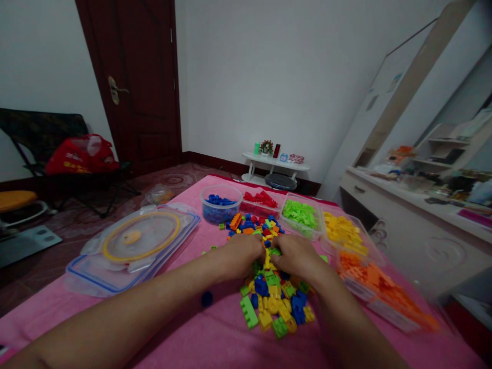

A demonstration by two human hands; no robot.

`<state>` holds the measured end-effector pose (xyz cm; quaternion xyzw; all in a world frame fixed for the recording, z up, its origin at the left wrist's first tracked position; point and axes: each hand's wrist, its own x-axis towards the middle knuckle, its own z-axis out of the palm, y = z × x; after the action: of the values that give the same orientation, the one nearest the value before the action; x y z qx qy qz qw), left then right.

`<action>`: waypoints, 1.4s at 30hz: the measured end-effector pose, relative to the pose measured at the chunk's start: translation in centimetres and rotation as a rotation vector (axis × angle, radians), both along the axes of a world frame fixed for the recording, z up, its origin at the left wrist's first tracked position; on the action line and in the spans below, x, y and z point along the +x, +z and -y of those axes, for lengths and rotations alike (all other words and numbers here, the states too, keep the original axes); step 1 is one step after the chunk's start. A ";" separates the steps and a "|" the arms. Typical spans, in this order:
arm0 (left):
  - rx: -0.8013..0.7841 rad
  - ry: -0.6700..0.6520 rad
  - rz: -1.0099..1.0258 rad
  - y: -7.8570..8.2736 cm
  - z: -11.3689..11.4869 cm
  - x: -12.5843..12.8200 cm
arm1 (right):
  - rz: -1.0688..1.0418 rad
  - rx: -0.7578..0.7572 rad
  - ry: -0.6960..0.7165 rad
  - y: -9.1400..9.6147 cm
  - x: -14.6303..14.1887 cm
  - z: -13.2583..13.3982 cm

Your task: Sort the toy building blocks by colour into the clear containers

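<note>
A mixed pile of plastic building blocks (275, 293) in yellow, green, blue, red and orange lies on the pink cloth (184, 328). Into its middle reach both hands, side by side. My left hand (245, 253) is closed, with its fingertips down among the blocks; whatever they grip is hidden. Close by on the right, my right hand (295, 251) has its fingers curled at a green block (274, 251); I cannot make out what is pinched in them. Yellow blocks show in the narrow gap between the hands.
Behind the pile stand tubs of sorted blocks: blue (220, 211), red (261, 205) and green (302, 218). Yellow (346, 233) and orange (378, 287) boxes line the right side. Stacked lids (134, 251) lie left, and a dark blue round piece (206, 299) sits near my left forearm.
</note>
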<state>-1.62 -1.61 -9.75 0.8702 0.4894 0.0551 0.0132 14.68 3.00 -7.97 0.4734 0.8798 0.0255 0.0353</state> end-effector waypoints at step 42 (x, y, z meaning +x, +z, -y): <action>-0.811 0.331 1.696 -1.2 -3.5 -2.4 | -1.067 -0.668 0.059 -0.4 -0.1 -1.1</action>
<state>-4.07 1.87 -10.92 0.3892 0.4156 0.4951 0.6562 14.54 4.12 -8.36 0.3601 0.7494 -0.4894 -0.2631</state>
